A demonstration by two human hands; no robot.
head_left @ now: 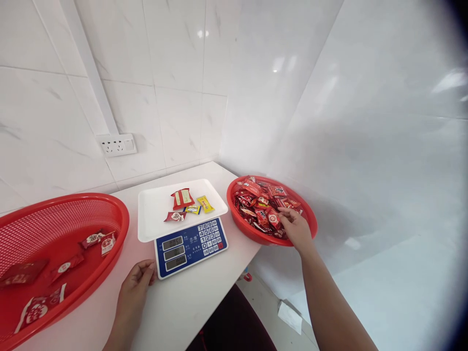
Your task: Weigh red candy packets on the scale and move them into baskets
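My right hand (295, 225) is at the near right side of a red round basket (239, 230) heaped with small red-wrapped snacks. Its thumb and fingers pinch the edge of a red snack packet (273, 219) on top of the heap. My left hand (138, 279) rests on the table beside the left edge of a blue and white digital scale (192, 247), fingers curled in, with nothing visible in them. The scale's white tray (155, 214) carries a red and pale green packet (182, 198), a small red packet (175, 216), a yellow packet (205, 204) and a blue and yellow one (192, 209).
A larger red basket (120, 222) with several red packets in it stands at the left. The white table (197, 297) meets a tiled wall bearing a socket panel (117, 145). A white wall rises close on the right. Some white paper (290, 317) lies on the floor.
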